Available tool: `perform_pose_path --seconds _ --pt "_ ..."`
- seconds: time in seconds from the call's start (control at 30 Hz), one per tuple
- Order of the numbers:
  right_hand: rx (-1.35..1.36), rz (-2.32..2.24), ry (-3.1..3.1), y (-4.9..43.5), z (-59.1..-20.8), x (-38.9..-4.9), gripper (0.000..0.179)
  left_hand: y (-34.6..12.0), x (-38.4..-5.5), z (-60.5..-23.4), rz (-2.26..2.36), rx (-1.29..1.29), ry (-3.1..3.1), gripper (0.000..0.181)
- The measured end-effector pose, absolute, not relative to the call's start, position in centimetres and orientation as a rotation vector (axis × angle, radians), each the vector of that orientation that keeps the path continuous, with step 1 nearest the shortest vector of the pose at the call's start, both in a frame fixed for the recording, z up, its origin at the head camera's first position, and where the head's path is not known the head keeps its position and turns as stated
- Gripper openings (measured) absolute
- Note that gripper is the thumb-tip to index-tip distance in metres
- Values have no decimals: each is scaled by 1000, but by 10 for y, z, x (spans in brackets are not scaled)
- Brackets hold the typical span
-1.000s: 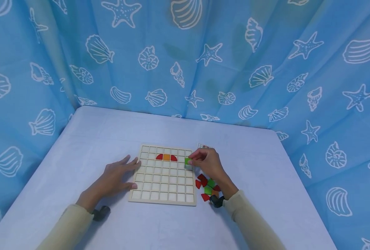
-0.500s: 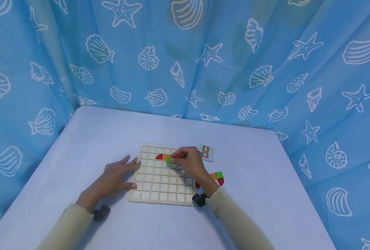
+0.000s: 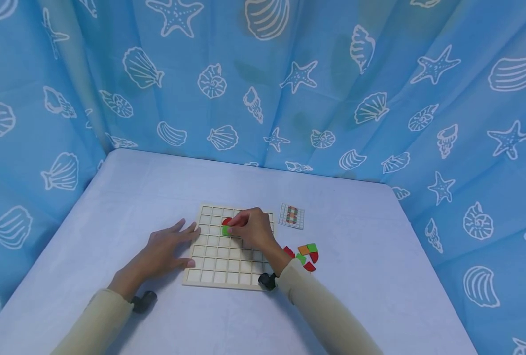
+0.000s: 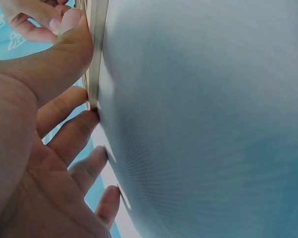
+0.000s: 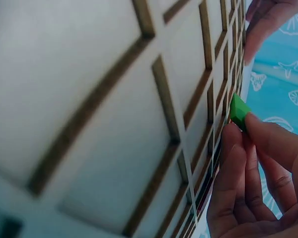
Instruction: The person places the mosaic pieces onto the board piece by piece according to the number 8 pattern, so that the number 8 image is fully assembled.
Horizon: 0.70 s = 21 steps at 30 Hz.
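Observation:
A wooden grid board (image 3: 211,265) with rows of square cells lies flat on the white-covered table. Between thumb and fingertips my right hand (image 3: 255,229) pinches a green square tile (image 3: 225,230), close over a cell in the board's upper left part. Just behind that tile shows a red quarter-round tile (image 3: 227,221); the pieces to its right are hidden by the hand. The right wrist view has the green tile (image 5: 238,110) tilted at the grid. My left hand (image 3: 167,249) rests at the board's left edge, its fingers spread and thumb touching the rim (image 4: 95,54).
Right of the board lie several loose tiles, among them an orange square (image 3: 304,250), a green square (image 3: 312,248) and red quarter-rounds (image 3: 309,266). Beyond them is a small printed pattern card (image 3: 292,216). A blue shell-print curtain (image 3: 245,64) stands behind the table.
My right hand has carried the green tile leftward across the board, from its right edge to beneath the red tile. The card and loose tiles have come into view. The left hand has stayed put.

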State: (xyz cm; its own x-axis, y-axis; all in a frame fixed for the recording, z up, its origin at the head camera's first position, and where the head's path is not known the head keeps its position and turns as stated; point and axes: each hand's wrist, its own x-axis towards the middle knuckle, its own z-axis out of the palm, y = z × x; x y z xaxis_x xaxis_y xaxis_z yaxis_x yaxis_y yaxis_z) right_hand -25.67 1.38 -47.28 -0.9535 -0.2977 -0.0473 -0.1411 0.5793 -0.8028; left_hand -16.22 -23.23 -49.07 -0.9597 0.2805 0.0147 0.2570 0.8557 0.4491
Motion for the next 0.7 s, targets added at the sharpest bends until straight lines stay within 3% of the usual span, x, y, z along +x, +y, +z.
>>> perform_pose_path --seconds 0.4,0.7 --pt "-332 -1167 2712 4 -477 -257 6 -233 -162 -491 737 432 2976 83" --pt "-454 -1273 2628 25 -472 -255 11 -234 -160 -489 756 424 2957 84"
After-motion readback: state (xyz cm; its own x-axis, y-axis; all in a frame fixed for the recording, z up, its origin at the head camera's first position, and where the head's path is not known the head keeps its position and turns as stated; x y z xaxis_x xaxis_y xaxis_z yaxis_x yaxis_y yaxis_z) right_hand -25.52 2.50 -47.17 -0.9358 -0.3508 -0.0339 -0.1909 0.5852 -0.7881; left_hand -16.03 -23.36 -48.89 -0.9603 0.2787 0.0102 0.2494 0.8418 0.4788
